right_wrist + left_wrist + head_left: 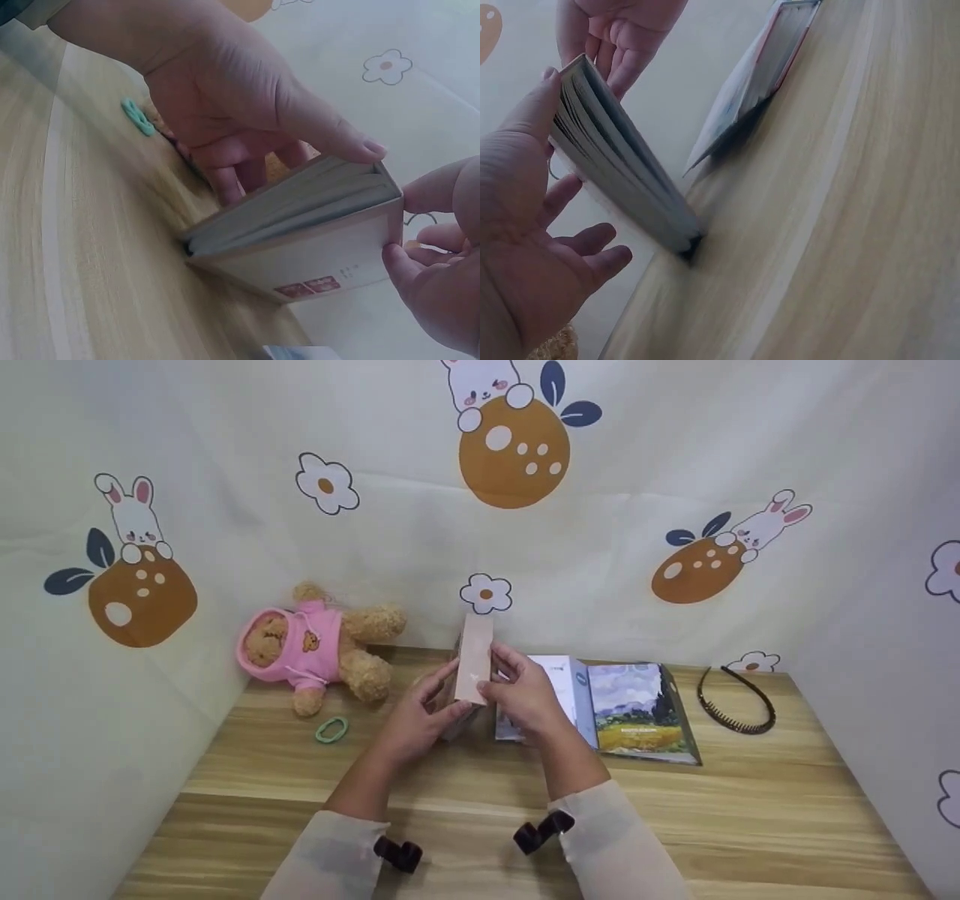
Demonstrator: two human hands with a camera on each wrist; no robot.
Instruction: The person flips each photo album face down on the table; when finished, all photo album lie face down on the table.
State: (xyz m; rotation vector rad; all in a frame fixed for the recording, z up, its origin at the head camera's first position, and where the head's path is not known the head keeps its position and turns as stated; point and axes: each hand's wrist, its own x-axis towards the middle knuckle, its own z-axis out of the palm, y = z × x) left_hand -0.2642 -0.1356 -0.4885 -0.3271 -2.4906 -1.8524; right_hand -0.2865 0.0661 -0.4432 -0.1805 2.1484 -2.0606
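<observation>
Here we see a pink-covered book [474, 660] standing on its lower edge on the wooden table [750, 810], its long axis running up toward the cloth backdrop and tilted slightly. The left hand [416, 720] has its thumb hooked over the top edge, fingers loosely spread behind the cover. The right hand [525, 694] pinches the cover's opposite side with curled fingertips. Only the right wrist view shows the small red stamp on the cover and the pages [300, 206] fanning slightly apart; the head view hides these. Right of the book lies a painting-covered book [637, 709], then a black headband [735, 701]. Left of it lie a green ring [331, 730] and a teddy bear [315, 649].
</observation>
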